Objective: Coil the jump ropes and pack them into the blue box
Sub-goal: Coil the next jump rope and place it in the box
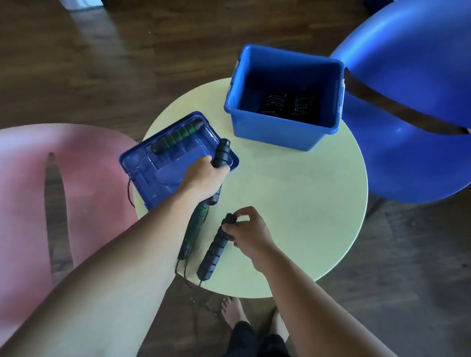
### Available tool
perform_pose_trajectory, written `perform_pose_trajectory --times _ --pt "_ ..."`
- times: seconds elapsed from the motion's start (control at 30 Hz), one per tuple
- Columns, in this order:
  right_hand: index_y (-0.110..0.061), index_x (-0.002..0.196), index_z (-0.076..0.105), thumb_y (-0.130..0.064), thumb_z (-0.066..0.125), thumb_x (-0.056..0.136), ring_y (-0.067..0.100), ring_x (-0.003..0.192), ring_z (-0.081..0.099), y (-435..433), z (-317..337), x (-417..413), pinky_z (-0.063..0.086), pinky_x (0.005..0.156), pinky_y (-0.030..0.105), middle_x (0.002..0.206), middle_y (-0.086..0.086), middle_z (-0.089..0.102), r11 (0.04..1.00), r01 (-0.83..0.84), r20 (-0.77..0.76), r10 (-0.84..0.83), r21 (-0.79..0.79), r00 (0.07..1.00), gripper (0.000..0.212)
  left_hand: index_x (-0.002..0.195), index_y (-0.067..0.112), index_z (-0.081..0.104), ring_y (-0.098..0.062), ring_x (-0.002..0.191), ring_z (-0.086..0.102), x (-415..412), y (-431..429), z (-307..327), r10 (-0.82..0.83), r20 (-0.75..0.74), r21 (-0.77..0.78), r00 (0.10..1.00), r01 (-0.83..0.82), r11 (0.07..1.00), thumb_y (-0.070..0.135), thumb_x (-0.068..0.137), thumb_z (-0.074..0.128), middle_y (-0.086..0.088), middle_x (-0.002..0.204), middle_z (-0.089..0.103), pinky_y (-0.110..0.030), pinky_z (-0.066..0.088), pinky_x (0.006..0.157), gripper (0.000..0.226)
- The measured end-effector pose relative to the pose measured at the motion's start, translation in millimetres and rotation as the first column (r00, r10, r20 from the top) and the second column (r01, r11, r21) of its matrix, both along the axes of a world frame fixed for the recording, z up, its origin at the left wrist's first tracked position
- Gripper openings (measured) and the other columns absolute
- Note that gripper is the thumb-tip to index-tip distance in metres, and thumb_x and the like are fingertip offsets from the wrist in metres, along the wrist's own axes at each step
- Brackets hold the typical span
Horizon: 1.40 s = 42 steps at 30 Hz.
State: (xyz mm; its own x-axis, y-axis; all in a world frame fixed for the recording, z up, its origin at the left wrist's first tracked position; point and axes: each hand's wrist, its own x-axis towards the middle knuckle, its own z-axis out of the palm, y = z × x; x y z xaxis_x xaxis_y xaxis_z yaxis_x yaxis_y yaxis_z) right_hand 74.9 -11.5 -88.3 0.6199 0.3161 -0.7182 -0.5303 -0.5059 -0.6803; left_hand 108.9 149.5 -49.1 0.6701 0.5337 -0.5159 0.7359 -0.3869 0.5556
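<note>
one black ribbed handle (pixel 212 251), thin cord (pixel 200 283) trailing.

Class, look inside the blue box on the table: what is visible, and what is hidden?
Dark coiled rope lies in the bottom of the blue box, with thin glints. Its near wall covers some of the floor; shadow hides how many ropes there are.

Dark wood floor (pixel 46 52) — round pale table (pixel 301 201), pink chair (pixel 11 198), blue chair (pixel 420 91).
</note>
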Motion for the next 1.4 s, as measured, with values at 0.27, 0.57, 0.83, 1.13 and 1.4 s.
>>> perform_pose_trajectory --times 0.27,0.57,0.83,1.13,1.4 --pt "-0.025 0.104 0.05 -0.016 0.063 0.091 0.03 0.096 0.068 -10 47 22 0.059 0.084 0.048 0.11 0.014 0.067 0.978 0.076 0.037 -0.085 0.195 0.996 0.02 0.08 0.014 0.046 -0.023 0.054 0.05 -20 -7 50 0.138 0.093 -0.372 0.986 -0.094 0.924 0.024 0.079 0.041 -0.011 0.071 0.055 -0.033 0.044 0.059 0.011" --pt "-0.03 0.111 0.054 -0.033 0.063 0.095 0.016 0.076 0.059 -10 141 75 0.054 0.091 0.051 0.087 -0.002 0.064 0.921 0.148 0.192 -0.229 0.361 0.954 0.019 0.073 0.015 0.052 -0.023 0.054 0.052 -30 -34 141 0.139 0.237 -0.42 0.962 -0.028 0.907 0.023 0.09 0.044 -0.009 0.066 0.055 -0.026 0.034 0.05 0.02" --pt "-0.017 0.1 0.068 -0.05 0.071 0.078 0.032 0.096 0.072 5 248 113 0.057 0.088 0.054 0.098 0.01 0.076 0.78 0.27 0.219 -0.457 0.565 0.862 0.04 0.098 0.027 0.065 -0.038 0.085 0.074 -10 -51 244 0.116 0.524 -0.302 0.844 0.057 0.952 0.039 0.072 0.07 -0.006 0.088 0.073 -0.06 0.056 0.086 0.029" --pt "-0.013 0.102 0.068 -0.045 0.077 0.076 0.034 0.093 0.074 -12 354 142 0.058 0.083 0.059 0.097 0.012 0.077 0.66 0.239 0.175 -0.496 0.712 0.851 0.042 0.096 0.032 0.057 -0.023 0.079 0.068 15 -69 344 -0.117 0.69 0.089 0.714 0.077 0.993 0.049 0.086 0.067 -0.007 0.087 0.071 -0.042 0.054 0.078 0.022" --pt "-0.01 0.101 0.071 -0.029 0.07 0.091 0.037 0.091 0.074 -33 433 154 0.058 0.082 0.06 0.097 0.015 0.077 0.637 0.111 0.271 -0.472 0.763 0.839 0.022 0.119 0.04 0.061 -0.008 0.104 0.063 17 -75 399 -0.386 0.78 0.356 0.492 0.159 0.921 0.02 0.101 0.057 0.012 0.115 0.068 -0.02 0.049 0.089 0.028"
